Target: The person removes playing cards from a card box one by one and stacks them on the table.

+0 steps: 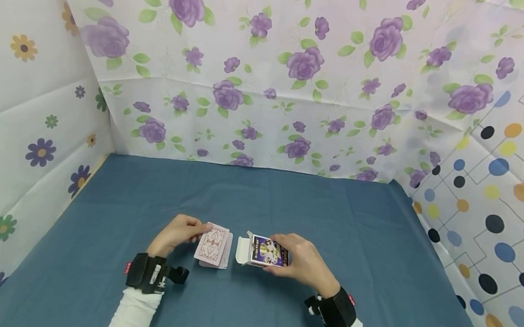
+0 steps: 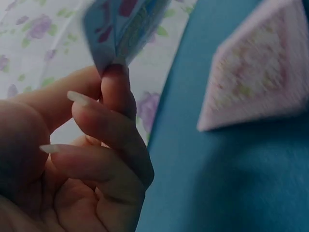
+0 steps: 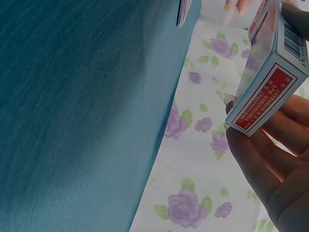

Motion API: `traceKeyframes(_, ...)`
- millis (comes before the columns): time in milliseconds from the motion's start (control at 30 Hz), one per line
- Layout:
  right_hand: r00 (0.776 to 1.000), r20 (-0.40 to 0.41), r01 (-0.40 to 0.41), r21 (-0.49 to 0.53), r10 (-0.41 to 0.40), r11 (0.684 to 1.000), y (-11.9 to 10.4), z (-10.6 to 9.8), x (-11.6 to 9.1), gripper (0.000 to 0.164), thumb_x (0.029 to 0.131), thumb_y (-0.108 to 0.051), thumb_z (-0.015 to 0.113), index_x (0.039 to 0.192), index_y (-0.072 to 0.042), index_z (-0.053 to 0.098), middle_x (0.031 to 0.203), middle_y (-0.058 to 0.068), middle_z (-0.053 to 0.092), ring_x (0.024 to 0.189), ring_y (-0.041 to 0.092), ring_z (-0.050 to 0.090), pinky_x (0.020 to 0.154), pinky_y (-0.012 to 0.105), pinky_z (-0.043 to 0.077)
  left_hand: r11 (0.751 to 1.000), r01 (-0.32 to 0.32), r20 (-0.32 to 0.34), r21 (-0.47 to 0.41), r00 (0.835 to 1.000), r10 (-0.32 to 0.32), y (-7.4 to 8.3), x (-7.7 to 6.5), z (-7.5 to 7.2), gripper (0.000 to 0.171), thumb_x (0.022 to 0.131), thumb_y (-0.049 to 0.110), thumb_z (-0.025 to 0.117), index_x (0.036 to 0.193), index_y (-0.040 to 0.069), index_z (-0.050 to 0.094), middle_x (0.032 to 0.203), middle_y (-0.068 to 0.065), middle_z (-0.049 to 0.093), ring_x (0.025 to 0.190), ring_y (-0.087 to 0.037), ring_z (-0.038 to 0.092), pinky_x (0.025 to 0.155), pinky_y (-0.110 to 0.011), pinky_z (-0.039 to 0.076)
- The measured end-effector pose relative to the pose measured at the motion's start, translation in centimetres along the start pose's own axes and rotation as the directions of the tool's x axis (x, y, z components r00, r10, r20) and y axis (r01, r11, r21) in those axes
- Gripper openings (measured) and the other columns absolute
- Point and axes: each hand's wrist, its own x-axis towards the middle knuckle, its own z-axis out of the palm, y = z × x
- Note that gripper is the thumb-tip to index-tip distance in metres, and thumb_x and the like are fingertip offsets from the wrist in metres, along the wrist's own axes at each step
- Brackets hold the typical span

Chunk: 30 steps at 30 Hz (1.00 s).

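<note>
Between thumb and index finger, my left hand (image 1: 178, 232) pinches a few playing cards (image 1: 213, 242) with red-patterned backs. One card face with red marks shows on these cards (image 2: 104, 24) in the left wrist view. More cards (image 1: 227, 254) lie on the cloth just beneath and to the right. My right hand (image 1: 305, 262) grips a purple-and-white card box (image 1: 267, 251) by its right end. The box's white flap (image 1: 243, 249) stands open toward the cards. In the right wrist view, the box (image 3: 265, 99) shows a red label and a barcode; its inside is hidden.
A blue cloth (image 1: 377, 276) covers the table. White sheets with purple roses (image 1: 303, 63), small flowers (image 1: 40, 152) and coloured dots (image 1: 504, 253) hang along the back and both sides. Black camera straps (image 1: 147, 273) sit on the wrists.
</note>
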Motion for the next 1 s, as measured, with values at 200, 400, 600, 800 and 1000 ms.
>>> traceKeyframes(200,1.0,0.003,-0.005,0.006,0.005,1.0,0.1,0.1,-0.1,0.064,0.073,-0.047,0.082,0.125,-0.014,0.064,0.114,0.002,0.069,0.1,0.013,0.065,0.077,0.029,0.053,0.996,0.072,-0.031,0.05,0.997,-0.07,-1.2,0.5,0.5,0.028,0.091,0.026,0.068,0.072,0.006,0.068,0.059,0.003,0.05,0.058,-0.013,0.044,0.058,-0.027,0.035)
traceKeyframes(400,1.0,0.007,-0.009,0.011,0.009,1.0,0.1,0.2,-0.1,0.064,0.073,-0.047,0.082,0.125,-0.014,0.064,0.114,0.002,0.069,0.099,0.013,0.065,0.077,0.029,0.053,0.996,0.079,-0.047,0.052,0.996,-0.076,-1.4,0.5,0.6,0.019,0.091,0.017,0.067,0.087,-0.001,0.073,0.062,0.001,0.055,0.057,-0.013,0.045,0.058,-0.028,0.039)
traceKeyframes(600,1.0,0.017,-0.02,0.012,0.02,1.0,0.2,0.3,-0.1,0.064,0.073,-0.047,0.081,0.125,-0.014,0.063,0.114,0.002,0.069,0.097,0.012,0.064,0.076,0.028,0.052,0.992,0.096,-0.09,0.087,0.992,-0.088,-1.2,0.3,0.9,0.015,0.088,0.014,0.07,0.085,-0.001,0.074,0.063,0.0,0.06,0.058,-0.013,0.049,0.058,-0.027,0.04)
traceKeyframes(800,0.999,0.022,-0.027,0.013,0.027,1.0,0.2,0.3,-0.2,0.065,0.073,-0.047,0.081,0.125,-0.014,0.064,0.115,0.002,0.069,0.1,0.013,0.064,0.078,0.03,0.053,0.97,0.105,-0.155,0.22,0.985,-0.071,-0.9,-0.2,1.6,0.016,0.085,0.014,0.072,0.073,0.003,0.073,0.06,-0.002,0.062,0.06,-0.017,0.054,0.057,-0.028,0.04)
traceKeyframes(1000,0.999,0.025,-0.026,0.006,0.026,1.0,0.2,0.4,-0.1,0.065,0.073,-0.048,0.081,0.125,-0.014,0.064,0.116,0.002,0.069,0.101,0.013,0.064,0.079,0.03,0.053,0.961,0.125,-0.17,0.246,0.982,-0.084,-0.8,-0.2,1.9,0.019,0.086,0.015,0.072,0.072,0.004,0.073,0.059,-0.004,0.063,0.058,-0.017,0.054,0.056,-0.028,0.039)
